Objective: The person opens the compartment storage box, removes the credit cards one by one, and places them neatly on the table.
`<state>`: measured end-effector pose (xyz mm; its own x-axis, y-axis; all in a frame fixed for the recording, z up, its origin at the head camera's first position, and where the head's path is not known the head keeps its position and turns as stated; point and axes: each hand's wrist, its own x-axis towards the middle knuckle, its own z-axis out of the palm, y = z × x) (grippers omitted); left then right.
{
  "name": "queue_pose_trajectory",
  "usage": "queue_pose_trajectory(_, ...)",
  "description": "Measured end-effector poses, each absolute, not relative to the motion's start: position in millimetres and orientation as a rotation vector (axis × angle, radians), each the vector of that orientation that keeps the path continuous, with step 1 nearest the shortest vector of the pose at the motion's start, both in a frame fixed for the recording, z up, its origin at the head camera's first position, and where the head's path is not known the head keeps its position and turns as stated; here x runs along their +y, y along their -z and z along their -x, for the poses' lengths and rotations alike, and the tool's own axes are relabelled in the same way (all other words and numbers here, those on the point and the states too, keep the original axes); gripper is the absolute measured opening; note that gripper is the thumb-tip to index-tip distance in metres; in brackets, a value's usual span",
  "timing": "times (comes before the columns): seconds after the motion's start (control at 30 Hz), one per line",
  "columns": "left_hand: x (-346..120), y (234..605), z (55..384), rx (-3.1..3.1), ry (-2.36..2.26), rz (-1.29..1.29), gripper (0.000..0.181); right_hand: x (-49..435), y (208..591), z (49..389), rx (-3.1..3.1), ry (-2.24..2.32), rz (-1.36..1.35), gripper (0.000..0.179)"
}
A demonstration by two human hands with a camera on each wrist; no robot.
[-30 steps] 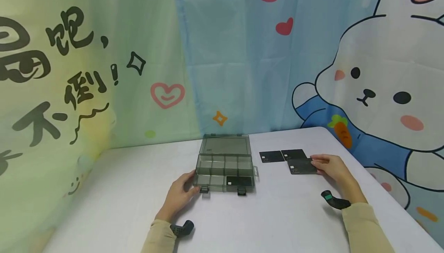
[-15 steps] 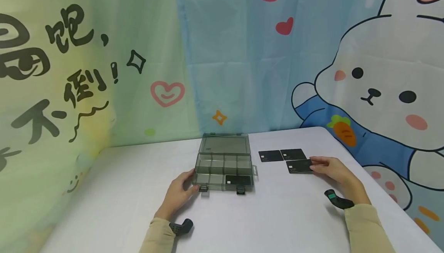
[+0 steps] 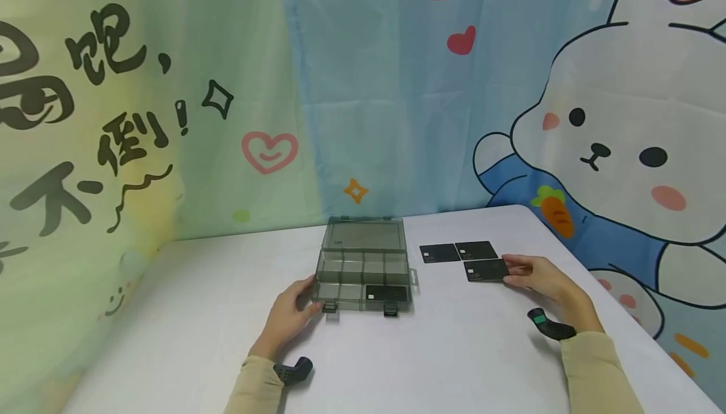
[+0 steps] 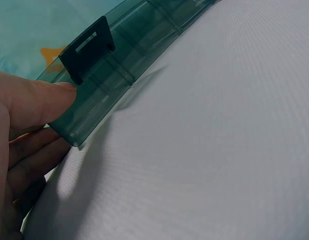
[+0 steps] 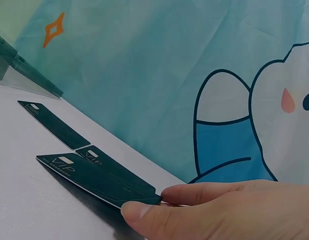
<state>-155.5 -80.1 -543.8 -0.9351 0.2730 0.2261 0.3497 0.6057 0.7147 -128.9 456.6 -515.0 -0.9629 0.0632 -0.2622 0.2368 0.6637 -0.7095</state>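
My left hand holds the front left corner of a smoky see-through compartment box, its lid tipped back. In the left wrist view the thumb presses the box front beside a dark latch, with the other fingers behind the corner. One black card lies in the box's front right compartment. To the right, my right hand pinches the right end of a black VIP card between thumb and fingers. The right wrist view shows this card tilted, with a shadow under it.
Two more black cards lie side by side just behind the pinched one, a left card and a right card. Everything rests on a white-covered table. A printed curtain hangs along the back edge.
The head view has shifted slightly. Both hands stay at their places, the left at the box corner and the right at the card's end.
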Motion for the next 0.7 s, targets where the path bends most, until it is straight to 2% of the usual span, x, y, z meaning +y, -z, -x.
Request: queue_pose_trajectory(0.7, -79.4, 541.0, 154.4, -2.745, 1.247, 0.532, 0.061, 452.1, 512.3, 130.5, 2.73, 1.078, -0.274, 0.072)
